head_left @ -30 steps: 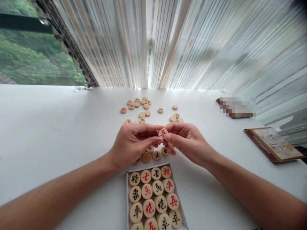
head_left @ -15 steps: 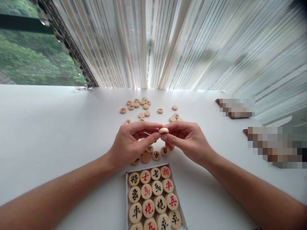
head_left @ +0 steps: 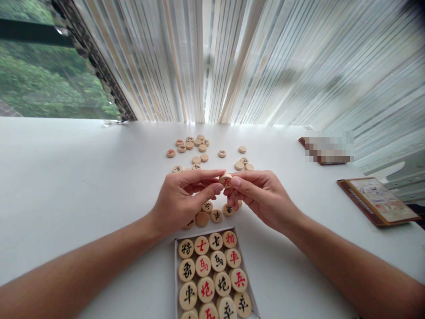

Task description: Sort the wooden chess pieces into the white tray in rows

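Note:
Between my two hands, above the table, is a round wooden Chinese chess piece (head_left: pixel 226 180), its face with a red character tilted toward me. My left hand (head_left: pixel 187 195) pinches it from the left with thumb and fingertips. From the other side my right hand (head_left: pixel 259 190) grips it between thumb and forefinger, its other fingers curled below. Under the hands lie several loose pieces, among them a blank-faced one (head_left: pixel 202 219) and a black-marked one (head_left: pixel 216 215). Nearer me stands a shallow white box (head_left: pixel 176 277) with rows of red- and black-marked pieces.
More pieces, such as a red-marked one (head_left: pixel 171 153) and a plain one (head_left: pixel 242 149), lie scattered farther back on the white table (head_left: pixel 83 177). At the right lie two flat brown-edged objects, the nearer one a printed panel (head_left: pixel 378 201). Striped curtains (head_left: pixel 186 62) hang behind.
The chess piece has turned from edge-on to showing its red-marked face. My right thumb has shifted up onto its right side. My left hand is almost unmoved.

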Demonstrator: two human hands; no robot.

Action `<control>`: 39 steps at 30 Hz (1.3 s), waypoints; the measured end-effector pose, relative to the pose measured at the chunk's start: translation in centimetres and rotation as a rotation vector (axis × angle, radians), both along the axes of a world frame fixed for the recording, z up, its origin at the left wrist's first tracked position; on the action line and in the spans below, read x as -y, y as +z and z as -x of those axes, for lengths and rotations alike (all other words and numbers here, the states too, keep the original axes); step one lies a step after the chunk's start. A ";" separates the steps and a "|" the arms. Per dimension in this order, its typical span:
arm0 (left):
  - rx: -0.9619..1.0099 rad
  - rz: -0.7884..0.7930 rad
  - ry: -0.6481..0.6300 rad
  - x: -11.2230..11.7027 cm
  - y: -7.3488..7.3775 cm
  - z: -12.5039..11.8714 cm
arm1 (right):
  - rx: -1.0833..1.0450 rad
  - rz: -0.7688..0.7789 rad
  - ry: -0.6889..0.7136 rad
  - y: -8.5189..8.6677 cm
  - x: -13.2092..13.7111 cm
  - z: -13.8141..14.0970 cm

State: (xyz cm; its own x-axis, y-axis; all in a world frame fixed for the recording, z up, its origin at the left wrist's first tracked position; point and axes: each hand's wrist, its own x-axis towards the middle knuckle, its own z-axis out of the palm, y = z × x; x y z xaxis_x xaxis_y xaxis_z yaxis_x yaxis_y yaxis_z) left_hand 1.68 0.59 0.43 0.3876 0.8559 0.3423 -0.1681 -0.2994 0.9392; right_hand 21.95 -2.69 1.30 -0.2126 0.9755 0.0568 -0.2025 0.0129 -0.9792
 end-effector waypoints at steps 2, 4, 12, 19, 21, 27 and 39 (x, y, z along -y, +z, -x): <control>0.014 0.074 -0.015 0.0 0.1 -0.1 | -0.058 0.048 0.011 0.0 -0.1 0.0; 0.008 0.104 -0.018 0.0 0.3 -0.1 | -0.094 0.080 0.020 0.1 -0.1 0.1; -0.020 0.070 -0.032 0.0 0.1 0.0 | -0.031 0.080 0.055 0.1 -0.1 0.2; -0.047 -0.037 -0.116 0.6 0.1 -0.1 | 0.023 0.125 -0.013 0.2 0.0 0.4; -0.053 -0.063 -0.136 0.7 0.4 -0.1 | 0.044 0.124 -0.023 0.3 0.1 0.5; -0.050 -0.056 -0.149 0.5 0.4 0.0 | 0.074 0.066 -0.006 0.5 0.2 0.6; -0.015 0.012 -0.054 0.1 0.2 0.1 | 0.022 0.003 0.081 0.0 -0.1 0.0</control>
State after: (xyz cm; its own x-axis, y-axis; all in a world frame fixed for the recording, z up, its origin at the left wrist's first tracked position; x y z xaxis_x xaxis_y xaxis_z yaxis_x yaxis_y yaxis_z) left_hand 1.61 0.52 0.64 0.4380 0.8377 0.3263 -0.1698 -0.2794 0.9450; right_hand 21.93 -2.58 1.33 -0.2918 0.9552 0.0486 -0.1815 -0.0054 -0.9834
